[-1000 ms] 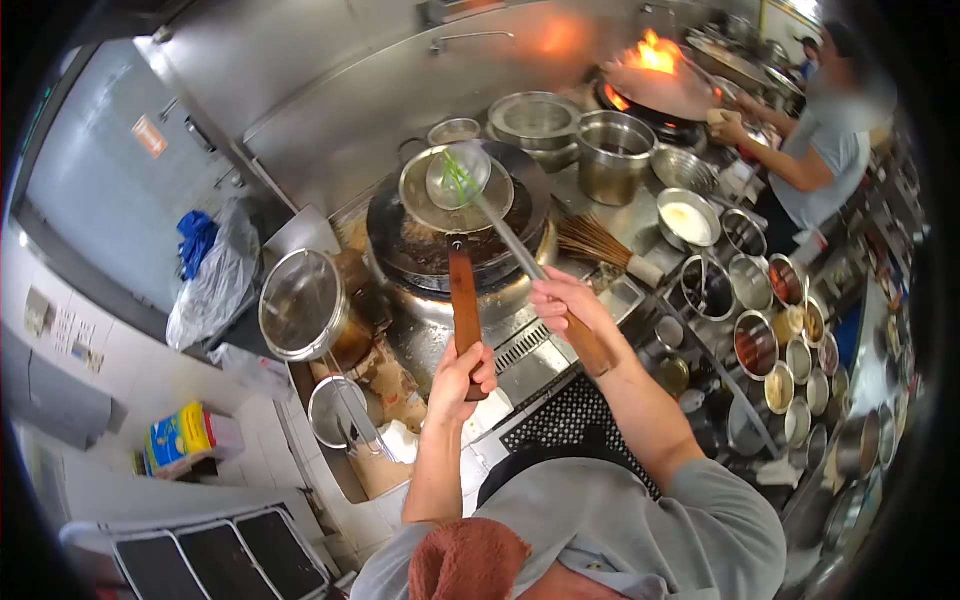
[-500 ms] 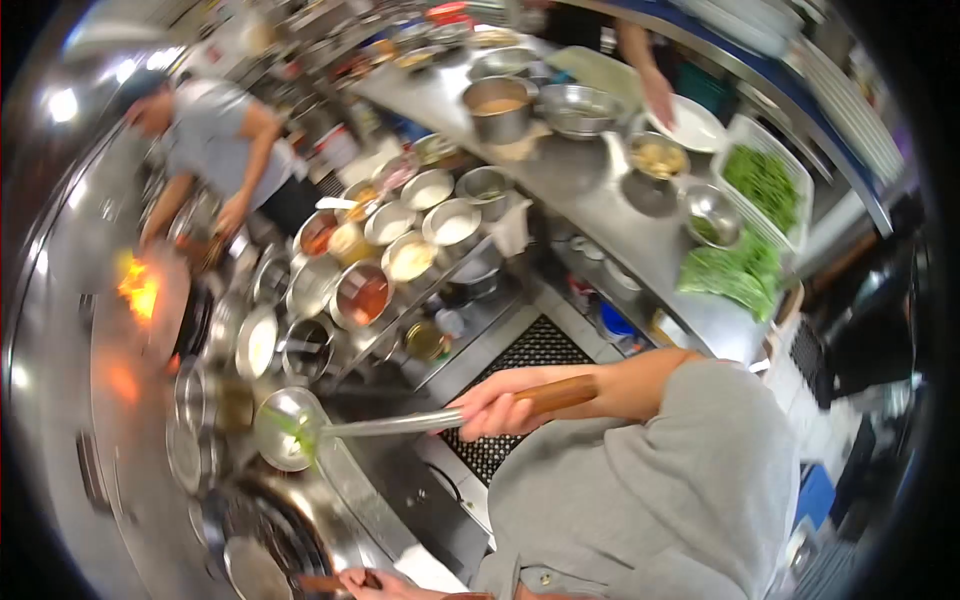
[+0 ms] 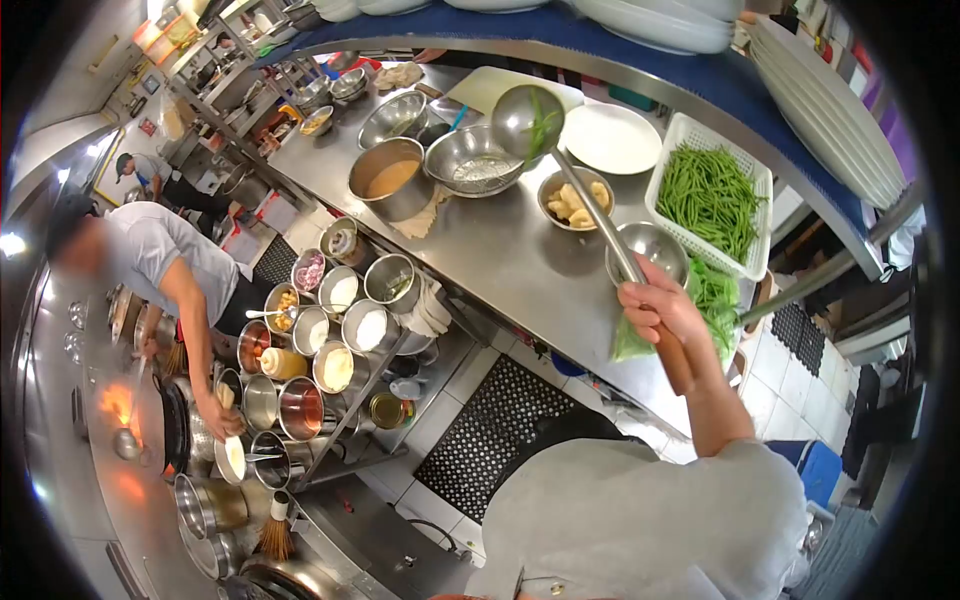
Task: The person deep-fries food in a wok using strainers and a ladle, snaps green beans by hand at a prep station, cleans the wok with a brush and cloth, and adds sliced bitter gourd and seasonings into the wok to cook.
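My right hand [image 3: 665,310] is closed around the wooden handle of a metal ladle [image 3: 602,215]. The ladle reaches up and left over the steel worktable, and a few green pieces lie in its scoop. Under and beside the scoop are a wide steel bowl [image 3: 475,160] and a small bowl of pale yellow chunks [image 3: 572,202]. A white plate [image 3: 612,138] sits just right of the scoop. Below the ladle's shaft stands another small steel bowl [image 3: 650,238], partly hidden by the shaft and my hand. My left hand is out of sight.
Green beans [image 3: 708,200] fill a white basket beside a bag of greens [image 3: 715,295]. A pot of brown liquid [image 3: 388,178] stands further left. Several ingredient containers crowd a lower stand. A co-worker [image 3: 170,250] leans over the stove near flames [image 3: 118,405]. A plate shelf [image 3: 400,30] overhangs the table.
My right hand has swung the ladle from above the stove side up and right to over the worktable. My left hand, earlier at a wooden handle low down, has left the view.
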Available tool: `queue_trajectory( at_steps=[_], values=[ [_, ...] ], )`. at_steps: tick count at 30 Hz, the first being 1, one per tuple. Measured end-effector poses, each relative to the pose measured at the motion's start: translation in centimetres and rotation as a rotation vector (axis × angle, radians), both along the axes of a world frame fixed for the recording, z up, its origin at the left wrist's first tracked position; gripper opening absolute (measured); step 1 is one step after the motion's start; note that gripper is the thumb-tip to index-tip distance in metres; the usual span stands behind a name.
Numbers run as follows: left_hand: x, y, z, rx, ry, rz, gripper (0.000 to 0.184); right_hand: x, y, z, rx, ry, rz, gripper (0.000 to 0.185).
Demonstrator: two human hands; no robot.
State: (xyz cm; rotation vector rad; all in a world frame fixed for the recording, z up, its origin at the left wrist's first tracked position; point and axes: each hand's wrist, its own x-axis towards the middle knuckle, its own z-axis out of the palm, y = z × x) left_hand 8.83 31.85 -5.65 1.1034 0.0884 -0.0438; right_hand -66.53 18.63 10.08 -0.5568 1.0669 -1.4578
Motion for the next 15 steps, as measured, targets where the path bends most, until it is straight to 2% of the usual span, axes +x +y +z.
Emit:
queue_trajectory(
  at_steps=[1, 3, 4, 5, 8, 9, 12, 14, 15],
  values=[
    [-0.9, -0.7, 0.3, 0.014, 0.016, -0.035, 0.012, -0.1, -1.0, -0.2, -0.010, 0.001, 0.009, 0.057],
    [-1.7, -1.7, 0.5, 0.023, 0.021, -0.081, 0.013, -0.1, -2.8, -0.7, 0.018, 0.092, -0.127, 0.057],
    [-2.1, -2.0, 0.7, 0.022, 0.026, -0.094, 0.014, -0.3, -3.6, -1.1, 0.006, 0.031, -0.166, 0.049],
    [-2.3, -2.1, 0.9, 0.021, 0.030, -0.106, 0.015, -0.5, -4.2, -1.3, -0.001, 0.029, -0.158, 0.049],
    [-2.8, -2.3, 1.2, 0.028, 0.048, -0.134, 0.017, -1.5, -5.6, -2.8, -0.064, -0.356, -0.087, 0.044],
    [-2.8, -2.0, 1.2, 0.028, 0.050, -0.138, 0.018, -1.5, -6.0, -3.2, -0.063, -0.359, -0.079, 0.044],
    [-2.9, -1.9, 1.5, 0.054, 0.059, -0.162, 0.020, -1.0, -7.0, -3.8, -0.015, -0.311, -0.032, 0.050],
    [-3.8, -2.2, 2.5, 0.070, 0.064, -0.179, 0.022, -0.1, -7.5, -4.1, 0.008, 0.230, 0.044, 0.058],
    [-3.8, -2.1, 2.7, 0.079, 0.065, -0.187, 0.023, 0.0, -7.5, -4.2, 0.013, 0.228, 0.045, 0.058]
  ],
)
